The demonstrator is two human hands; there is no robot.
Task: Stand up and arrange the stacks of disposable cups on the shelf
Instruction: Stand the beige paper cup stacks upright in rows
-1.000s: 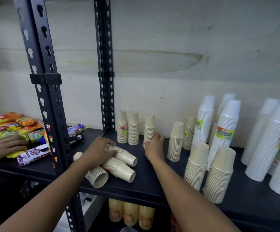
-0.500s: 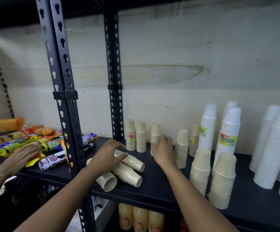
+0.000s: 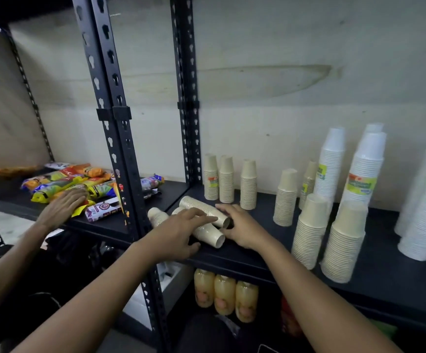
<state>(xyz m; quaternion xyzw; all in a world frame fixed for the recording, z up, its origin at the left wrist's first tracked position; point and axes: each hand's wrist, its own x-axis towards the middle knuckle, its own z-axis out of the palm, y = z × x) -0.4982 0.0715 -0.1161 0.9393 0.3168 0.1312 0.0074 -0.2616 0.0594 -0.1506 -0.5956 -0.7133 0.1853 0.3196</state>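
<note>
Three beige paper-cup stacks lie on their sides at the front left of the black shelf [image 3: 257,253]: an upper lying stack [image 3: 201,208], a nearer one [image 3: 210,238], and a third [image 3: 155,215] partly behind the rack post. My left hand [image 3: 178,231] rests on top of them with fingers stretched out. My right hand [image 3: 241,229] holds the open end of the upper lying stack between index finger and thumb. Three short beige stacks [image 3: 225,179] stand upright at the back.
More beige stacks [image 3: 285,197] and two larger ones [image 3: 308,230] stand to the right, with tall white stacks [image 3: 359,171] behind. Black rack posts [image 3: 120,138] stand at left. Another person's hand [image 3: 61,207] rests on snack packets [image 3: 61,184]. Juice bottles [image 3: 223,294] sit below.
My right hand left the upright stack at the back and came forward to the open end of the upper lying stack. My left hand's fingers stretched out over the lying stacks.
</note>
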